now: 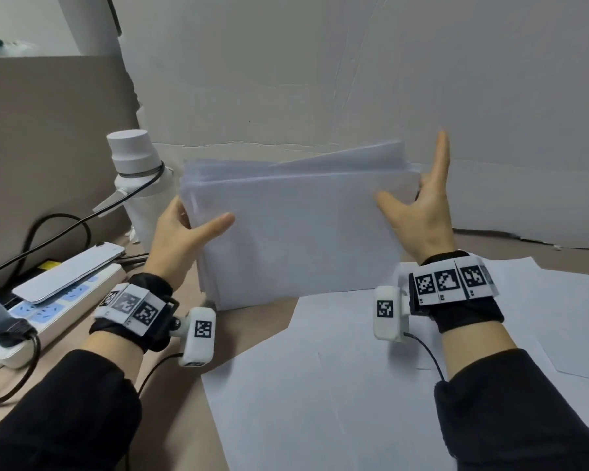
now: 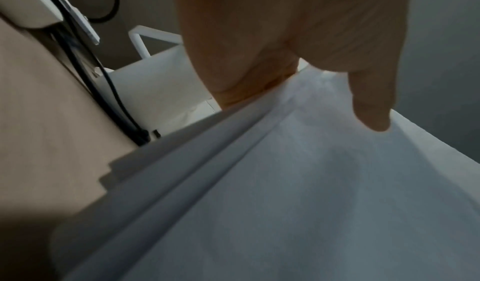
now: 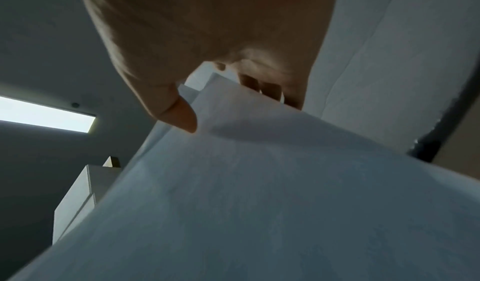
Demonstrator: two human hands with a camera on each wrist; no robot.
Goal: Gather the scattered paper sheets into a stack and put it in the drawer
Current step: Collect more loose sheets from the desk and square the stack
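Note:
A stack of white paper sheets (image 1: pixel 296 232) stands on its lower edge on the brown desk, tilted back and unevenly aligned at the top. My left hand (image 1: pixel 187 229) grips its left edge, thumb in front and fingers behind. My right hand (image 1: pixel 415 215) pinches the right edge, thumb on the front, forefinger pointing straight up, the other fingers behind. The left wrist view shows the stack (image 2: pixel 285 182) under my thumb (image 2: pixel 371 111); the right wrist view shows the stack (image 3: pixel 233 193) the same way. Loose sheets (image 1: pixel 320 385) lie flat on the desk in front. No drawer is in view.
A white bottle (image 1: pixel 140 185) stands just left of the stack. Further left, a power strip (image 1: pixel 48 311) carries a phone (image 1: pixel 68 270) and black cables. A white board wall rises close behind the stack. More sheets (image 1: pixel 558 317) lie at the right.

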